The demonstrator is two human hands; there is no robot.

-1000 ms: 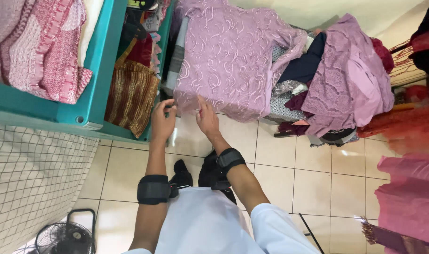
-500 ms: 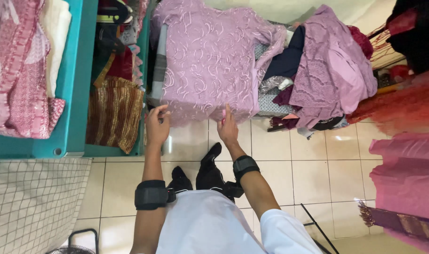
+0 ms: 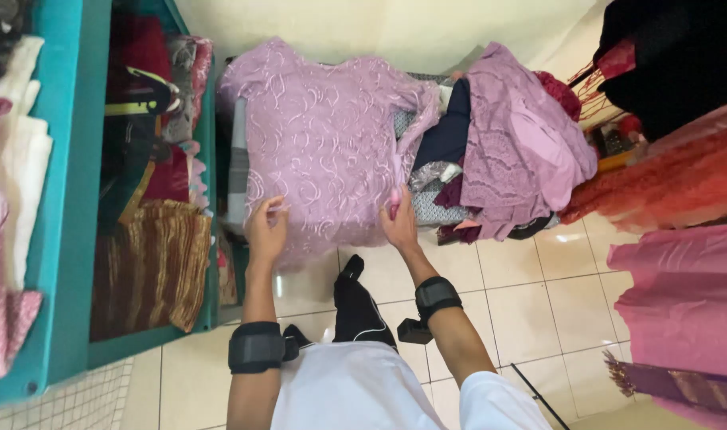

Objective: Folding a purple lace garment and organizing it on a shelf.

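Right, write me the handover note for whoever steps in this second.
Left hand: fingers pinch the lower hem of the lilac embroidered lace top.
Right hand: grips the same hem further right.
Things: the top lies spread flat, neck away from the person, over a pile of folded fabrics. A heap of mauve lace garments sits to its right; a teal shelf unit stands at left.
Done: top spread out, sleeves out to the sides.
Left: no fold made yet.

A lilac embroidered blouse lies spread flat, front up, atop a pile of folded clothes.
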